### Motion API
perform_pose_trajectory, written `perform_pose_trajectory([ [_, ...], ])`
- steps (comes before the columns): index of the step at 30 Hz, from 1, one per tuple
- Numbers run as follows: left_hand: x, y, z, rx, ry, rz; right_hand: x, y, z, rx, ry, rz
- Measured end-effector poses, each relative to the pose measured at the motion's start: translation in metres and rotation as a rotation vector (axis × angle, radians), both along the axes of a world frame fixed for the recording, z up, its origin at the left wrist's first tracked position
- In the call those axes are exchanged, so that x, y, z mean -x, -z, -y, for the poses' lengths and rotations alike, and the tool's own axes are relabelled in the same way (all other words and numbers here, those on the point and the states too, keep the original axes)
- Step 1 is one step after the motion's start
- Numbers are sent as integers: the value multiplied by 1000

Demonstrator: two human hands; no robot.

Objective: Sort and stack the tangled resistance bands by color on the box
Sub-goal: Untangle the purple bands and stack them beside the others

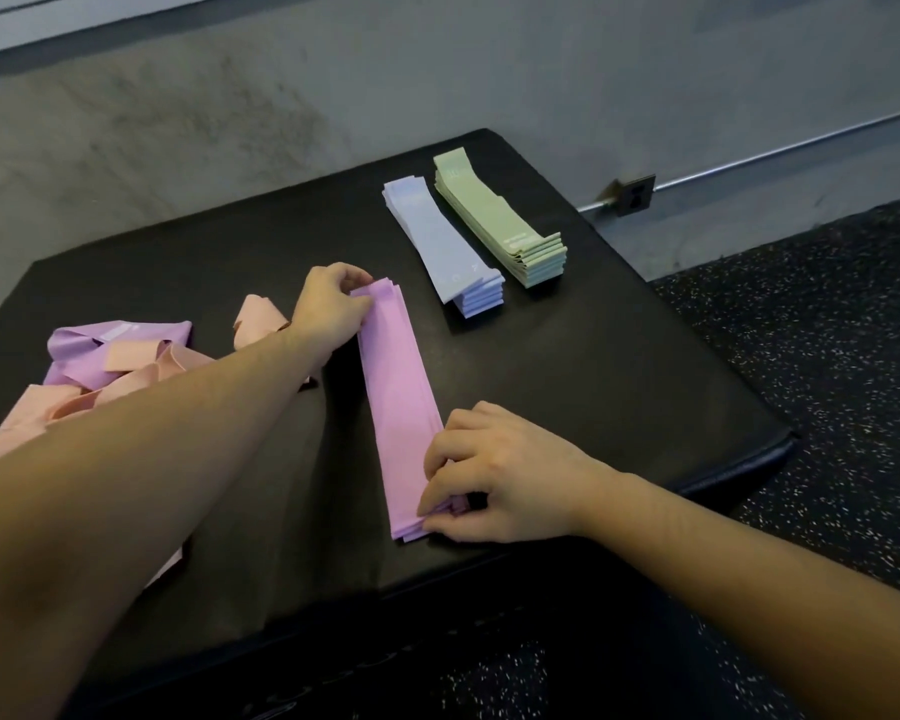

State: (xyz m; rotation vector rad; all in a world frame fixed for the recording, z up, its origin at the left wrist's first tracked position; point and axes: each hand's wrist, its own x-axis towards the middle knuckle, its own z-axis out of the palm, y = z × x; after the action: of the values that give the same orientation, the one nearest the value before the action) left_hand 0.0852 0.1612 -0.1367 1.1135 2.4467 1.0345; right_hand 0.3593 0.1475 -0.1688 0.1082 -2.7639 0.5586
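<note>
Lengthwise, pink stack away from viewer

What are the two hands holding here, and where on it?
Both hold the pink band stack: left hand pinches its far end, right hand grips its near end, on the box.

Rough grey concrete wall behind, stained in patches. Thin metal conduit pipe runs along it into a small square metal junction box. Black rubber floor with white speckles at right and below. Lighting dim, even.
</note>
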Motion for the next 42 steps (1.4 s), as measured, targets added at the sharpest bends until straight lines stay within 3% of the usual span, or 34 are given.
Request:
perform_pose_trajectory([
  [9,-4,-14,28,-39,-26,-23,-2,-4,-2,301,140,-48],
  [14,-2,-26,71,-60,-8,-62,0,-5,-3,405,232,29],
  [19,7,-34,134,-100,-4,-44,5,-17,5,544,304,-24],
  [33,56,-69,307,-131,-175,-122,110,-91,96,435,161,132],
  [38,79,-56,360,-57,-204,-96,156,-97,147,442,30,171],
  [42,84,-44,388,20,-148,-186,190,-92,184,325,-100,203],
])
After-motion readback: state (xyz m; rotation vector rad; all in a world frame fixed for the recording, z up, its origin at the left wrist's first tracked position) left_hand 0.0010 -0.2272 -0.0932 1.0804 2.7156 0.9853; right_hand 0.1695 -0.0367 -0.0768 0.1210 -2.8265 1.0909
